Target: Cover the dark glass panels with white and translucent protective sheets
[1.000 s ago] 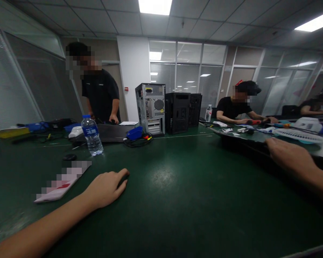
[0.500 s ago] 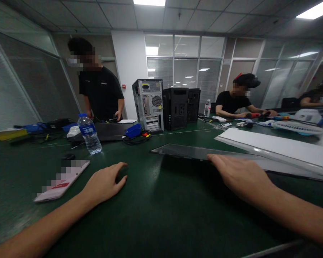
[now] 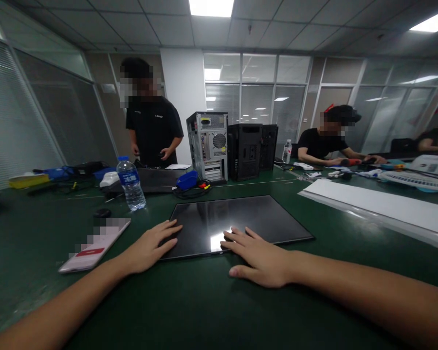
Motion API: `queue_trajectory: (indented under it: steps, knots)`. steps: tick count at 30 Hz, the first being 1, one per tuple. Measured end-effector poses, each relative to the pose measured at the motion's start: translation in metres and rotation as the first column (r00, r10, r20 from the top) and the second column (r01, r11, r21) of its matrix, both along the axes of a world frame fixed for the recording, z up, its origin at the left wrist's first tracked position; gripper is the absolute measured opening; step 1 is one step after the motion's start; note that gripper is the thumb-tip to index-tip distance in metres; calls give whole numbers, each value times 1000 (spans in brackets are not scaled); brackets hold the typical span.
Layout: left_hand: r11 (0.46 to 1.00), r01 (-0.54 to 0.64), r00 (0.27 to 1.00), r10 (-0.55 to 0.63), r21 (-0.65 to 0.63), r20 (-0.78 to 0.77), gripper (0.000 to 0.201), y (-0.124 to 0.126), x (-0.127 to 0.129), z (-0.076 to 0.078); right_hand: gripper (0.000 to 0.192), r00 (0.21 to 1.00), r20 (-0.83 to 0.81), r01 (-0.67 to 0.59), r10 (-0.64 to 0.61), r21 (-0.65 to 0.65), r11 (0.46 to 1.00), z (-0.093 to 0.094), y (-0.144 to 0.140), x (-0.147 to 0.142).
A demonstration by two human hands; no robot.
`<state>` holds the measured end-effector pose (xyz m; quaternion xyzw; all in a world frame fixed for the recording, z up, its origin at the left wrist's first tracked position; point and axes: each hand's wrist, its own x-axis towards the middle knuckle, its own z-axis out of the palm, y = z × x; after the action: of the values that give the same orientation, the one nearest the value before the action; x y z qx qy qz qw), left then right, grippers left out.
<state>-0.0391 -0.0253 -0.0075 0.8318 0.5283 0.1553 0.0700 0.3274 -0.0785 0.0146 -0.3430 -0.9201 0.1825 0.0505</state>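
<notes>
Two bare hands lay flat on the near edge of a dark, glossy rectangular panel (image 3: 237, 221), which rested flat on the green table mat (image 3: 211, 301) straight ahead of the person. The left hand (image 3: 150, 245) had its fingers spread and loose over the panel's near left corner; the right hand (image 3: 261, 257) pressed open-palmed on the near edge, fingertips over a bright reflection of the ceiling light. Neither hand was closed around anything; both looked set to steady the sheet against the mat rather than to lift it, since its slick face gave little to pinch.

Just left of the left hand lay a white card with a red stripe (image 3: 95, 245), and beyond it a small black round object (image 3: 102, 213). A clear plastic water bottle with a blue cap (image 3: 131, 183) stood upright behind those. A long white board (image 3: 379, 206) lay well to the right of the panel. Farther back stood a grey computer tower with its rear ports showing (image 3: 208, 146), two black tower cases (image 3: 251, 150) beside it, and a blue box with coiled cables (image 3: 189, 182) in front.

One person in a black shirt (image 3: 154, 129) stood behind the table; another in black (image 3: 323, 143) sat at right. Glass partitions and ceiling panels enclosed the office
</notes>
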Motion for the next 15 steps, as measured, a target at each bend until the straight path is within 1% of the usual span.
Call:
queue_trajectory:
  steps: [1,3,4,5,6,7,8,9,10,12,14,15]
  knots:
    - [1000,10,999,-11,-27,-38,61,-2,2,1,75,1000,-29,-5,4,-24,1000,1,10,5]
    - [998,2,997,-7,-67,-83,62,-6,6,3,66,993,-94,64,-65,-10,998,3,37,24]
    - [997,-7,996,-1,-83,-95,63,-8,8,4,63,981,-122,159,-153,44,986,4,53,40]
    - [995,-14,995,4,-94,-104,63,-9,9,6,61,962,-124,261,-244,149,954,4,71,60]
    - [995,-17,994,6,-100,-113,64,-10,9,6,58,941,-105,339,-322,279,898,3,89,83]
    - [995,-20,993,8,-101,-118,64,-10,10,6,55,911,-59,395,-409,412,821,2,105,110]
    - [995,-22,993,10,-99,-120,65,-10,9,5,51,858,-16,440,-513,538,719,1,118,139]
    - [995,-22,993,11,-95,-120,65,-10,9,4,49,811,-19,486,-584,578,656,-1,128,169]
    - [996,-21,993,10,-92,-118,66,-10,8,3,47,771,-26,523,-637,596,609,-3,134,198]
    - [996,-16,993,5,-89,-116,66,-8,7,1,42,671,-64,605,-738,623,496,-8,137,253]
    - [996,-5,992,-7,-93,-123,67,-7,5,1,42,564,-114,681,-818,625,382,-15,132,296]
    - [996,0,992,-12,-95,-128,66,-6,5,1,46,534,-140,702,-834,623,345,-18,129,312]
